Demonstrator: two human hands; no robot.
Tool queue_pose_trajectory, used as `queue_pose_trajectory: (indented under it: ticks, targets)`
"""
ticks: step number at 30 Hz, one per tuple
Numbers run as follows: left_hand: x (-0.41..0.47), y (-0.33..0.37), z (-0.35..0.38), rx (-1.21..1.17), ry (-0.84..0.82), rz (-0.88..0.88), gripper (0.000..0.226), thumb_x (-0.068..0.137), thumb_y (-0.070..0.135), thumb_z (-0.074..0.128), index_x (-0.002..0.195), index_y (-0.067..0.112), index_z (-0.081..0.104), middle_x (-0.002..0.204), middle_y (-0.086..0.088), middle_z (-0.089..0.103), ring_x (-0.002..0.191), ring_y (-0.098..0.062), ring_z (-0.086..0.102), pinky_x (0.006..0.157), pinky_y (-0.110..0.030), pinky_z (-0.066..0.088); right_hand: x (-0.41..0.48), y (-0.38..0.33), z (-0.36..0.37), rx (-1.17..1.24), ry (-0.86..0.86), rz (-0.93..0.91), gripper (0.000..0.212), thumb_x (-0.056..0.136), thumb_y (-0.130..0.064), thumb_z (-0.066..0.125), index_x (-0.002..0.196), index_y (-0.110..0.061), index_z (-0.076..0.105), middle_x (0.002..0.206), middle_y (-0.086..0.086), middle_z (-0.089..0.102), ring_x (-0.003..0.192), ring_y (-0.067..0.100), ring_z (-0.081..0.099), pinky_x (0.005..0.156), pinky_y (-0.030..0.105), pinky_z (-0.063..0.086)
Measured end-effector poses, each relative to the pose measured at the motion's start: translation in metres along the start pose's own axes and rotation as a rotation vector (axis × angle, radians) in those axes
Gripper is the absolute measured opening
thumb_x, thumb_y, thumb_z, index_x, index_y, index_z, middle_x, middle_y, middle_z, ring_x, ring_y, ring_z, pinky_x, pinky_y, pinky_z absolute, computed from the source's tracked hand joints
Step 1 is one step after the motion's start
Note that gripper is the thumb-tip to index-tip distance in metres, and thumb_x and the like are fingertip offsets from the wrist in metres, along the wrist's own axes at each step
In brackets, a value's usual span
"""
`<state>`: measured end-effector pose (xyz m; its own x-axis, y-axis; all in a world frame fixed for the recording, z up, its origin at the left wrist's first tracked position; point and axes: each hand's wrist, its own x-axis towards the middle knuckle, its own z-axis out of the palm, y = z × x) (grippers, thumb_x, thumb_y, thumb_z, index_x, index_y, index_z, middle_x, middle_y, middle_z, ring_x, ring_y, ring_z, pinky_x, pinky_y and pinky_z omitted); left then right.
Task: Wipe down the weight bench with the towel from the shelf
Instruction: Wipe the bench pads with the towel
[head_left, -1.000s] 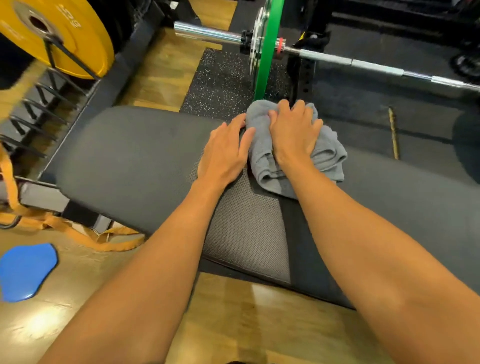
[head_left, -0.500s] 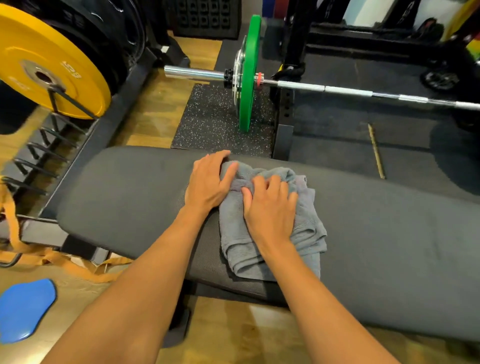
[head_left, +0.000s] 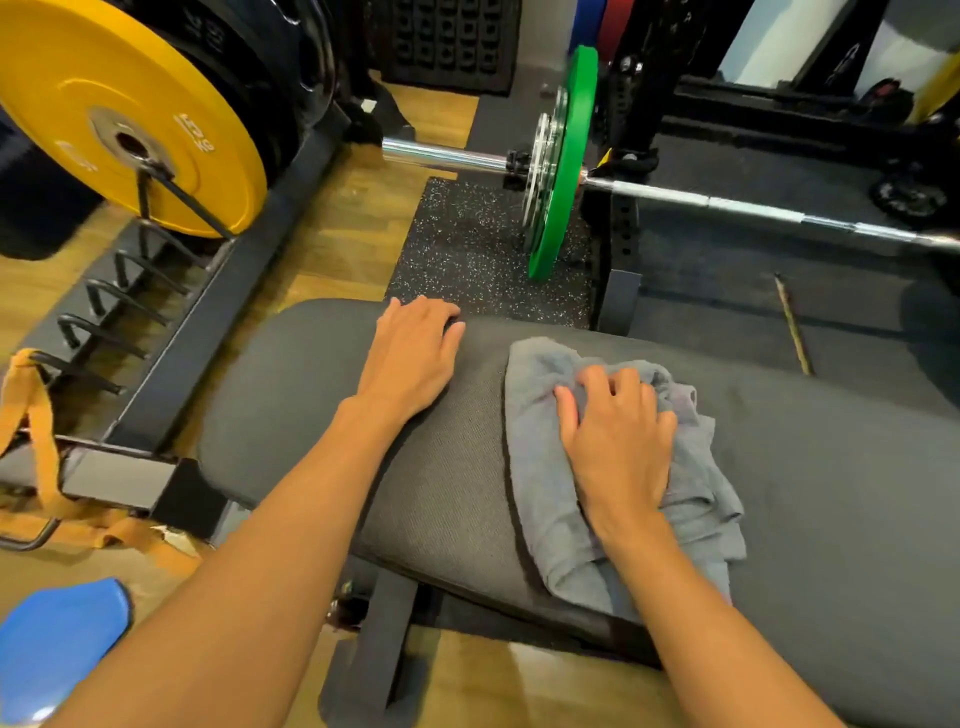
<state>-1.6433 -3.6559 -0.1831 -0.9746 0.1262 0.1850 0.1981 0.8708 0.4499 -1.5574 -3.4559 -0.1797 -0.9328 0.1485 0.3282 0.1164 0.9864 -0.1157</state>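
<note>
Your weight bench (head_left: 831, 467) fills the lower frame, its dark top running off to the right. The grey towel (head_left: 540, 493) lies bunched across the middle of it, from just short of the far edge down to the near edge. A second ago it sat up at the far edge; it has since come back toward you and slid rightward. Your right hand (head_left: 618, 441) presses down on it, fingers (head_left: 597, 382) bent and digging into the folds. Your left hand (head_left: 410, 364) touched the towel's left side half a second ago. It now rests apart from the towel at the far edge, fingers together, tips over the rim. The wipe is under way, and I judge the long right stretch not yet covered.
</note>
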Motion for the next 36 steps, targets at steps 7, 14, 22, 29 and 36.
queue_pose_trajectory:
  ticks: [7, 14, 22, 29, 36]
  targets:
    - [-0.005, -0.002, -0.009, -0.227, -0.007, -0.024, 0.031, 0.101, 0.028, 0.041, 0.107, 0.011, 0.065, 0.11, -0.003, 0.067, 0.103, -0.022, 0.055, 0.112, -0.05, 0.025, 0.098, -0.036, 0.036, 0.035, -0.107, 0.031, 0.037, 0.098, -0.044, 0.038, 0.115, -0.016, 0.055, 0.116, 0.012, 0.056, 0.109, 0.032, 0.048, 0.088, 0.047, 0.035]
    - [-0.016, 0.0, -0.026, -0.206, -0.133, -0.006, 0.033, 0.101, 0.027, 0.04, 0.107, 0.005, 0.063, 0.111, -0.011, 0.064, 0.115, -0.033, 0.051, 0.113, -0.051, 0.021, -0.058, -0.047, -0.027, 0.031, -0.082, -0.017, 0.03, 0.094, -0.046, 0.047, 0.101, -0.018, 0.058, 0.095, 0.009, 0.058, 0.086, 0.03, 0.054, 0.071, 0.041, 0.038]
    - [-0.021, -0.074, -0.058, -0.145, -0.058, 0.003, 0.032, 0.101, 0.031, 0.039, 0.114, 0.013, 0.062, 0.121, -0.006, 0.064, 0.121, -0.027, 0.053, 0.112, -0.047, 0.019, -0.07, -0.065, -0.026, 0.021, -0.076, -0.126, 0.029, 0.093, -0.045, 0.043, 0.092, -0.02, 0.059, 0.086, 0.006, 0.056, 0.078, 0.028, 0.054, 0.065, 0.04, 0.04]
    - [-0.018, -0.088, -0.045, -0.253, 0.106, -0.044, 0.046, 0.097, 0.043, 0.035, 0.124, 0.014, 0.058, 0.122, -0.003, 0.064, 0.112, -0.021, 0.054, 0.103, -0.041, 0.037, 0.116, -0.13, 0.054, 0.037, -0.182, -0.03, 0.034, 0.099, -0.039, 0.035, 0.112, -0.017, 0.058, 0.114, 0.012, 0.056, 0.112, 0.033, 0.048, 0.087, 0.047, 0.036]
    - [-0.023, -0.08, -0.062, -0.343, 0.028, -0.13, 0.048, 0.095, 0.041, 0.032, 0.123, 0.011, 0.059, 0.123, -0.01, 0.064, 0.116, -0.029, 0.056, 0.101, -0.041, 0.039, 0.004, -0.144, 0.009, 0.058, -0.104, -0.071, 0.035, 0.095, -0.045, 0.04, 0.103, -0.015, 0.056, 0.099, 0.011, 0.058, 0.092, 0.033, 0.055, 0.077, 0.045, 0.04]
